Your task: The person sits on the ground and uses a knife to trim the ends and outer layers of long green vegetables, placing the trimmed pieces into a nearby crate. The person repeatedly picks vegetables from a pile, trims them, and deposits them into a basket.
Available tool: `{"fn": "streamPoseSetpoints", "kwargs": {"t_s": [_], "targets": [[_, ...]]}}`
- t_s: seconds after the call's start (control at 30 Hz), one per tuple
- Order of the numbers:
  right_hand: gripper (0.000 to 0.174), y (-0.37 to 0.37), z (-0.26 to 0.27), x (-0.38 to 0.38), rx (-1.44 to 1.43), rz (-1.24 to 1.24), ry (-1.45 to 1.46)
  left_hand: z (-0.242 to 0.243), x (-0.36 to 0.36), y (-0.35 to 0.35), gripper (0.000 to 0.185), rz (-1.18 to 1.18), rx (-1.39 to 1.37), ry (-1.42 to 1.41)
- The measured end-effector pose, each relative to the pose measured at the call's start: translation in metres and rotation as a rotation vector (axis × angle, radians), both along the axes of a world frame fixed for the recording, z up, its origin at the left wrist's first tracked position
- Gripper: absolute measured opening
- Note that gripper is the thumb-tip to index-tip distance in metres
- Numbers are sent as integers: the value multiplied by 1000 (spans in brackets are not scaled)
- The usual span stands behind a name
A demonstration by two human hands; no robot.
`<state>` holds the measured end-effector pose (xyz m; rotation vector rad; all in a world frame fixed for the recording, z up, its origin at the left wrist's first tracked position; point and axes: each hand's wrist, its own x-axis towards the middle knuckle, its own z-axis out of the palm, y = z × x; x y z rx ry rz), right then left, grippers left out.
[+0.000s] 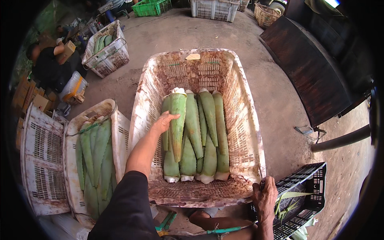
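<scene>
In front of me stands a stained white plastic crate (243,120) with several thick aloe vera leaves (193,126) laid inside. Their white cut ends face both the far and the near side. My left hand (165,120) grips one aloe leaf (178,117) on top of the others at the left, its thumb across the leaf. At the crate's near right corner my right hand (266,192) is closed around the dark handle of a knife (260,169). The thin blade points away from me along the crate's rim.
At the left is another white crate (121,132) of aloe leaves. A black crate (319,186) with green trimmings sits at the lower right. Farther left, a person (49,64) holds a cardboard box (66,52) near a crate (111,60) of leaves. A dark panel (309,69) leans at right.
</scene>
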<state>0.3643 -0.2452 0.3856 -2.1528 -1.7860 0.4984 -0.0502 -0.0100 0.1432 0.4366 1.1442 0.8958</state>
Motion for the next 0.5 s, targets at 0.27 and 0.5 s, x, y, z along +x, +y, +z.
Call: {"fn": "streamPoseSetpoints", "kwargs": {"t_s": [0.27,0.5], "targets": [[30,19,-30,-16,-41,-14,-164,-97,12,55,74,182,-4,723],[26,30,-33,-29,-84,-7,-211,-81,20,-23,49,-200,395,1535]]}}
